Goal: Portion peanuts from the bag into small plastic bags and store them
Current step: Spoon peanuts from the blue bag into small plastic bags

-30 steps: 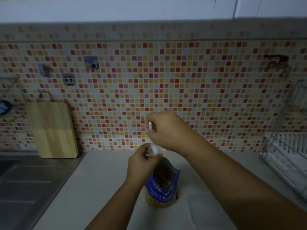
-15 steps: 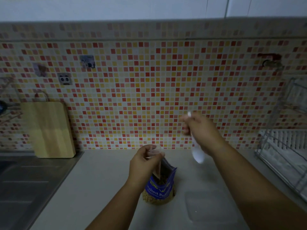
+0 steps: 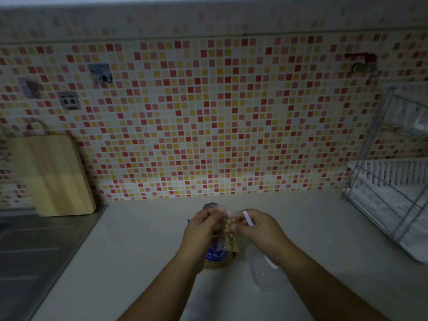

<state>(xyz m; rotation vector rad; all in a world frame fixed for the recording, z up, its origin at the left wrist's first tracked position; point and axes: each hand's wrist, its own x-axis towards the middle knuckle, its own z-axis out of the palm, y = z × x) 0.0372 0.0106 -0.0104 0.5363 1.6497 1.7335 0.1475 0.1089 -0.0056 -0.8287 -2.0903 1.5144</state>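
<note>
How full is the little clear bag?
Partly full: peanuts show through the small clear bag held by the left hand and right hand.

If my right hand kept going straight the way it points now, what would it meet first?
The right hand points leftward: first the small peanut-filled bag it pinches, then probably the left hand right behind it.

Peanut bag (image 3: 215,256) mostly hidden behind left hand (image 3: 201,230); dish rack (image 3: 391,188) cut by right edge.
</note>
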